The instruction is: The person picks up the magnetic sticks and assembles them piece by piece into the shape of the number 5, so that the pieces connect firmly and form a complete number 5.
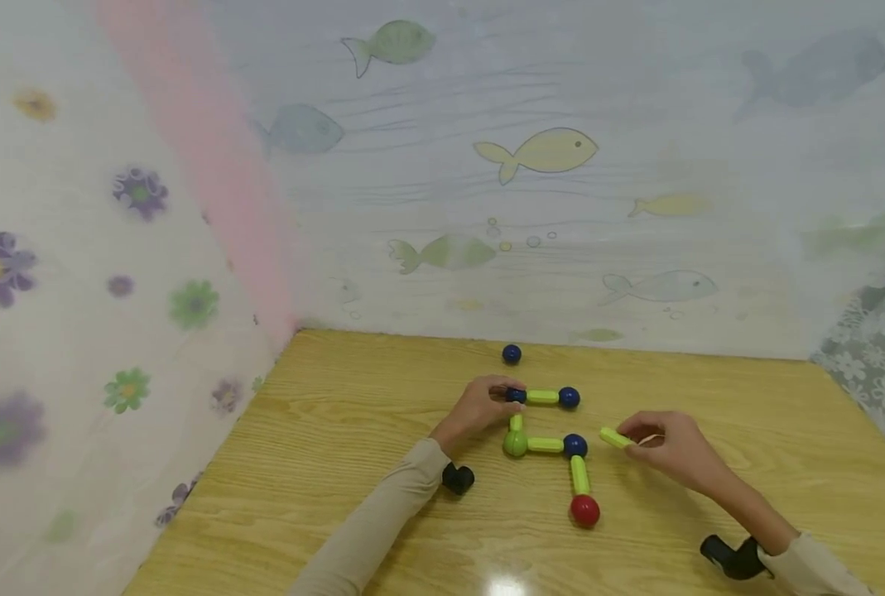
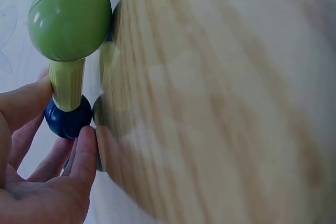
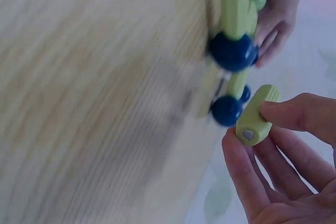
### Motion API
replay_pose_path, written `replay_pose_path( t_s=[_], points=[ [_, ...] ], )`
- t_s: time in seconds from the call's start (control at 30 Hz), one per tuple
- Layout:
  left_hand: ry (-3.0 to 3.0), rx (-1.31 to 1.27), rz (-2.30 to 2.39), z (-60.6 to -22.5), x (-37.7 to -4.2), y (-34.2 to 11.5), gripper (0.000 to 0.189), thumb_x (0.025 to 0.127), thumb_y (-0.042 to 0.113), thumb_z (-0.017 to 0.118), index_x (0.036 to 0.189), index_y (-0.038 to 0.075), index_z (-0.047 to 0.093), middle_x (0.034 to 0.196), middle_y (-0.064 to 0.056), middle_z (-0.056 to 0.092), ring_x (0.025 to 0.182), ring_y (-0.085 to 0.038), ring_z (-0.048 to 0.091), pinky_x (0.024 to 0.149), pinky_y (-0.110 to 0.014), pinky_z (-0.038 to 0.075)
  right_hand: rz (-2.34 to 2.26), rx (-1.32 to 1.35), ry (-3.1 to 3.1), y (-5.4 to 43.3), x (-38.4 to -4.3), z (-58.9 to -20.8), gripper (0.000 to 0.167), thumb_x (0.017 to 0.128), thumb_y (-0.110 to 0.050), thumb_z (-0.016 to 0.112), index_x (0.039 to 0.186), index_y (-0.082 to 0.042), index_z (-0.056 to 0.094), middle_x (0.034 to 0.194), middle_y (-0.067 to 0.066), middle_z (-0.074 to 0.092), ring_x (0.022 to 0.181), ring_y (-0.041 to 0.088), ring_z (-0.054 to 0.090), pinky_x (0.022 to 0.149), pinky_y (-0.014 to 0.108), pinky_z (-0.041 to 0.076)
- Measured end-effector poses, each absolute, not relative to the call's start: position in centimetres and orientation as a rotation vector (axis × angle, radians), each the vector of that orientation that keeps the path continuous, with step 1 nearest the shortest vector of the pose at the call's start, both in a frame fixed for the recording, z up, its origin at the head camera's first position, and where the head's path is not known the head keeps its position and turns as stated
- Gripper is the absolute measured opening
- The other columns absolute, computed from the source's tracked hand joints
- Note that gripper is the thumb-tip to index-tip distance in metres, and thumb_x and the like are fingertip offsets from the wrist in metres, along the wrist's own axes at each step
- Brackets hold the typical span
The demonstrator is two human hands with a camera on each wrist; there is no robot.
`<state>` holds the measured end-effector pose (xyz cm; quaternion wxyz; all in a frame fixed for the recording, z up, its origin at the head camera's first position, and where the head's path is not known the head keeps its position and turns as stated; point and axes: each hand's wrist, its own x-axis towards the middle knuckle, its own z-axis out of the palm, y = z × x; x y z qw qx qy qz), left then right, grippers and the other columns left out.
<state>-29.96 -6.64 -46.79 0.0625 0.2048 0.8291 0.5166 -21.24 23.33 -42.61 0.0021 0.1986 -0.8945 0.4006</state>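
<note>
On the table lies a chain of yellow-green magnetic rods and balls. My left hand (image 1: 483,409) grips the blue ball (image 2: 68,119) at its far left corner, the thumb beside the rod (image 2: 67,85) that leads to the green ball (image 1: 516,443). From that blue ball another rod (image 1: 542,397) runs right to a second blue ball (image 1: 569,397). A nearer rod (image 1: 545,445) joins the green ball to a blue ball (image 1: 574,447), and one more goes down to the red ball (image 1: 585,511). Right of the chain, my right hand (image 1: 673,447) pinches a loose yellow-green rod (image 3: 257,116), its metal end showing.
A single blue ball (image 1: 512,354) sits apart near the table's back edge. Behind the wooden table (image 1: 338,372) stands a wall covering (image 1: 442,190) with fish drawings. Black wrist devices (image 1: 733,557) are worn on both arms.
</note>
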Motion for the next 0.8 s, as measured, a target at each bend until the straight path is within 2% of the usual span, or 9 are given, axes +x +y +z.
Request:
replay_pose_path(
  t_s=[0.37, 0.53, 0.8],
  points=[
    [2.492, 0.624, 1.58, -46.8, -30.0, -6.7, 0.029, 0.085, 0.015, 0.072, 0.114, 0.01, 0.069, 0.112, -0.001, 0.065, 0.106, -0.018, 0.059, 0.089, -0.03, 0.048, 1.474, 0.882, -2.77, 19.0, -18.7, -42.1, 0.017, 0.082, -0.003, 0.07, 0.1, -0.006, 0.069, 0.098, 0.007, 0.066, 0.083, 0.011, 0.064, 0.07, 0.026, 0.055],
    [2.503, 0.613, 1.574, -46.7, -30.0, -6.6, 0.029, 0.085, 0.014, 0.072, 0.113, 0.01, 0.069, 0.112, 0.0, 0.065, 0.106, -0.017, 0.059, 0.091, -0.031, 0.047, 1.531, 1.039, -2.711, 17.3, -18.1, -42.3, 0.019, 0.081, 0.0, 0.071, 0.099, -0.005, 0.069, 0.097, 0.009, 0.066, 0.082, 0.014, 0.065, 0.067, 0.027, 0.056],
    [2.481, 0.576, 1.59, -46.5, -29.6, -6.5, 0.028, 0.086, 0.014, 0.071, 0.114, 0.012, 0.069, 0.113, -0.001, 0.063, 0.104, -0.017, 0.06, 0.087, -0.029, 0.049, 1.448, 1.17, -2.667, 15.7, -17.5, -43.3, 0.018, 0.079, 0.003, 0.071, 0.094, -0.006, 0.068, 0.093, 0.005, 0.065, 0.078, 0.009, 0.063, 0.062, 0.025, 0.055]
  ],
)
